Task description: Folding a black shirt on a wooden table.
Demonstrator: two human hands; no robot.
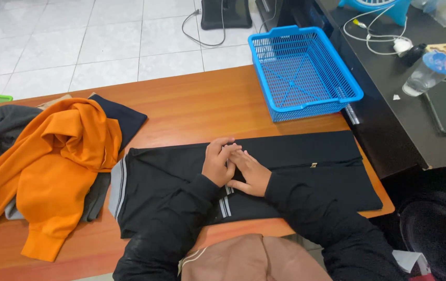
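Both hands, the left hand [218,162] and the right hand [251,174], lie flat and touching, fingers together, on the middle of the black garment [306,156], whose long axis runs left-right across the table [191,104], before the blue basket [303,73].

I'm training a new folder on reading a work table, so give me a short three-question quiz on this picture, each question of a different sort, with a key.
1. True or false: both hands rest flat on the black garment.
2. Which thing lies left of the black garment? A) an orange hoodie B) a red towel C) a white shirt
3. Fill in: the blue basket at the table's far edge holds ____.

Key:
1. True; the left hand and right hand meet at the garment's middle.
2. A, the orange hoodie.
3. Nothing.
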